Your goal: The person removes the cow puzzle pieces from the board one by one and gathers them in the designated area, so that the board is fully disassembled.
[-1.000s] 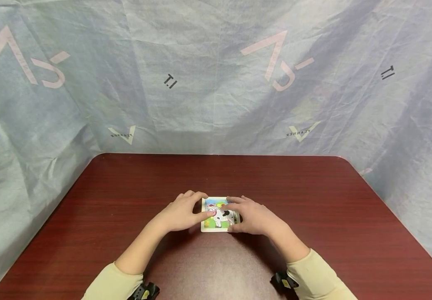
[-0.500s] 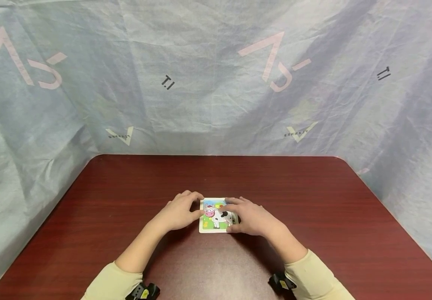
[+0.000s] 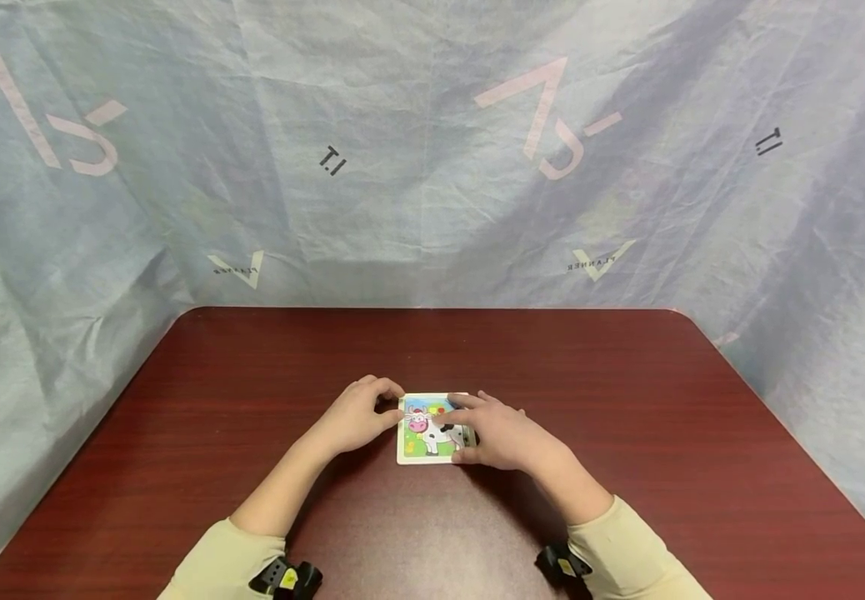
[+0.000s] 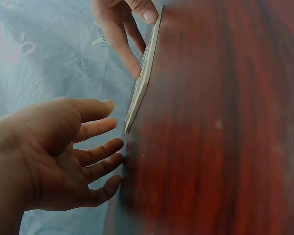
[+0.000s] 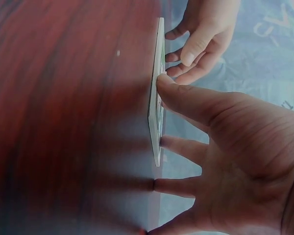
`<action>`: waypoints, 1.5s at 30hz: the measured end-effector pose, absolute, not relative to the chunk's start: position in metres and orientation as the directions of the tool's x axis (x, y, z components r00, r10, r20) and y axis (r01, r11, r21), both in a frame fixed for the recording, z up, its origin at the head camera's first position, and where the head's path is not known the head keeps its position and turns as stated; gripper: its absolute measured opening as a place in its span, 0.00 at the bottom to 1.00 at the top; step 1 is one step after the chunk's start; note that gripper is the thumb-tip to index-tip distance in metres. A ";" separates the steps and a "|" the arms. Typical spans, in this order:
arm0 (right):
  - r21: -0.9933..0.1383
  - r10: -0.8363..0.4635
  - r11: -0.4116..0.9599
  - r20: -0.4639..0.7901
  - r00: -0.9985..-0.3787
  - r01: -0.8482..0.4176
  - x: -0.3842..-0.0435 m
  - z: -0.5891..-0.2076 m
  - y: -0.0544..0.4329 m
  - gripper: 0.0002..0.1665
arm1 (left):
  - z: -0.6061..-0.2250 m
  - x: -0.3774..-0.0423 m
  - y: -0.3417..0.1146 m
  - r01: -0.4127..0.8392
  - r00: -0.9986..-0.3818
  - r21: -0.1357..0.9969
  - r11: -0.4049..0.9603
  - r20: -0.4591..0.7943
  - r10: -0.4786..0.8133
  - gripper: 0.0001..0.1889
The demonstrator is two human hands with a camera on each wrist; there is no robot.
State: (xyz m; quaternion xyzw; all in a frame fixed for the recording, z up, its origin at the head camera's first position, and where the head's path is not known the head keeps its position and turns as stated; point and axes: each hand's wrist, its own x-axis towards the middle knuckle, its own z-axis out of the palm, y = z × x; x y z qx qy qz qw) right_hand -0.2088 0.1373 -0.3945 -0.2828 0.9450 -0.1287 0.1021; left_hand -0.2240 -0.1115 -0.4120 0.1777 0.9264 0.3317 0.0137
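A flat, square picture board with a cartoon cow and a pale border lies on the table. My right hand rests over its right part, covering some of the picture. In the right wrist view, the right thumb touches the board's near edge, and the other fingers are spread, fairly straight, with some tips down on the table. At the board's upper left corner is my left hand, its thumb and index tips right at the border. The left wrist view shows that hand's fingers loosely bent, holding nothing.
The dark red wooden table has rounded far corners. A pale, creased cloth with printed marks hangs behind it and along both sides. Black straps with small devices sit at both sleeve cuffs.
My left thumb has drawn back from the cow's face to the board's left border, with the left index finger shifting slightly left. The right hand stays in place on the board.
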 end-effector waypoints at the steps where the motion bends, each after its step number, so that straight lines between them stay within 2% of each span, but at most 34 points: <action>1: -0.300 -0.559 0.808 -0.121 -0.820 -0.507 -0.209 -0.395 0.137 0.32 | -0.413 -0.225 -0.112 0.317 -0.937 0.631 0.708 0.093 0.336 0.13; 16: -0.296 -0.547 0.820 -0.152 -0.823 -0.490 -0.209 -0.395 0.136 0.31 | -0.428 -0.235 -0.107 0.145 -0.979 0.800 0.583 0.029 0.204 0.13; 45: -0.305 -0.538 0.825 -0.169 -0.826 -0.475 -0.210 -0.394 0.136 0.31 | -0.423 -0.239 -0.094 0.011 -0.996 0.765 0.644 -0.049 0.076 0.10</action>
